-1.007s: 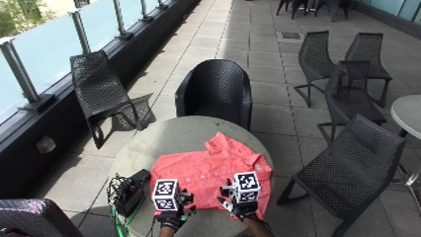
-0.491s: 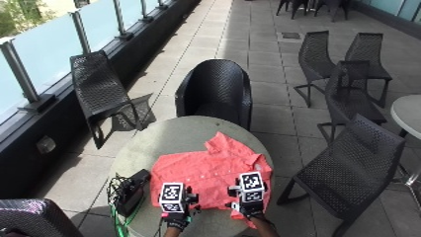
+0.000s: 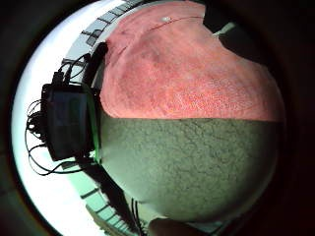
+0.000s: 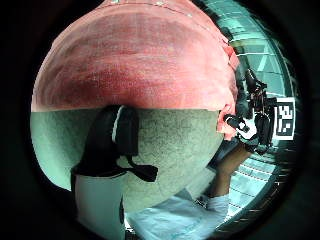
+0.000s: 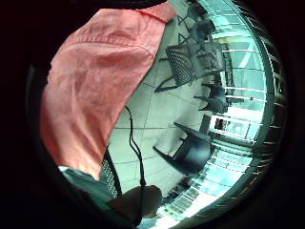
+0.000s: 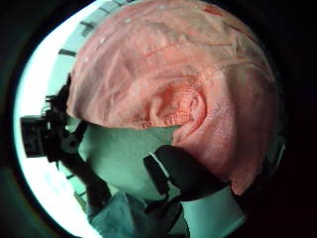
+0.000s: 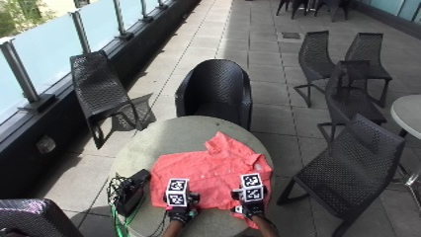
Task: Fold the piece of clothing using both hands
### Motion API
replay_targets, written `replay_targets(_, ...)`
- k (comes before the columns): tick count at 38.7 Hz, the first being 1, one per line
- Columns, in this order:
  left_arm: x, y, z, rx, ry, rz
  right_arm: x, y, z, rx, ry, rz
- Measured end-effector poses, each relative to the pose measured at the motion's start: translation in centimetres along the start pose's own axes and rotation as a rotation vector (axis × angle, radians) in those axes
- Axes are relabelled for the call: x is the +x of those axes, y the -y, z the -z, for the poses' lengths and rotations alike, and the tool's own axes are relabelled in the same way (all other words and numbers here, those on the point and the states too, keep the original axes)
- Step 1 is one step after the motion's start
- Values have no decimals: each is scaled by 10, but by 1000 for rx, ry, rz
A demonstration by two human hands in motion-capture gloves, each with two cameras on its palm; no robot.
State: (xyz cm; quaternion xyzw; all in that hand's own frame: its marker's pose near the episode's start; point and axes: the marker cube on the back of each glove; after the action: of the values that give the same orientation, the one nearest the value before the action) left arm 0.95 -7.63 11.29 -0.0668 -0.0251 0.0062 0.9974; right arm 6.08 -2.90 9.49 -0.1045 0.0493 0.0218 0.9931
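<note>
At lower centre of the outside view, the shirt (image 7: 214, 170) lies spread on the table (image 7: 168, 140) while the left hand (image 7: 177, 213) and right hand (image 7: 250, 210) reach its near hem (grips unclear), probably to lift a fold.

your left hand (image 7: 178, 215) and right hand (image 7: 252, 210) are hiding their fingers under marker gear; the shirt's (image 7: 210, 170) near hem is disappearing beneath them.
</note>
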Motion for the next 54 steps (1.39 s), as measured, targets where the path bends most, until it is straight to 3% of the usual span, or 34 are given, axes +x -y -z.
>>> replay_targets(5,-2,5,-5,-7,-55,-24,-10,-33,35,-18,72,36)
replay_targets(11,-4,14,-4,150,-2,-32,-17,-41,43,-18,159,78)
replay_targets(14,-7,26,-3,265,63,-37,-15,-23,29,85,149,70)
replay_targets(18,-7,27,5,345,97,-49,-5,32,-13,309,86,59)
replay_targets(24,-6,3,19,370,27,-103,-2,24,1,390,89,127)
replay_targets(27,-8,-17,27,319,-28,-129,-1,8,16,335,86,185)
replay_targets(33,-10,-54,61,96,-114,-166,7,-15,54,60,87,279)
replay_targets(39,-15,-58,111,-140,-55,-217,3,2,109,-176,149,396)
replay_targets(43,-23,-34,143,-163,-34,-170,-7,35,142,-173,145,369)
replay_targets(49,-45,38,155,-87,-42,21,-34,71,190,-128,65,175)
replay_targets(54,-48,57,149,36,15,155,-54,126,168,-72,-105,70)
